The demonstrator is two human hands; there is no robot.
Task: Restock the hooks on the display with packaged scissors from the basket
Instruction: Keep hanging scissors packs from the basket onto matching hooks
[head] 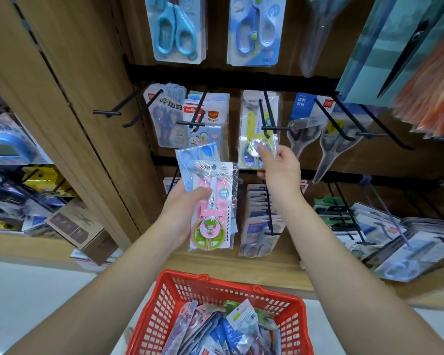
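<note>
Observed from the head view: the left hand (185, 211) is closed around a small stack of packs, thumb across the front one, a pink scissors pack (215, 201) in clear wrap, with a blue pack (192, 157) showing behind its top edge. This stack is held in front of the display (215, 34), apart from any hook. The right hand (280, 170) is raised to the middle row, its fingertips pinching the lower end of a yellow-and-blue scissors pack (254, 124) that hangs on a black hook (267, 108), the prongs crossing in front of it. To the far left of that row, one bare hook (107, 113) carries nothing. Below both forearms sits the red basket (187, 275), holding a loose heap of further packaged scissors (231, 331).
</note>
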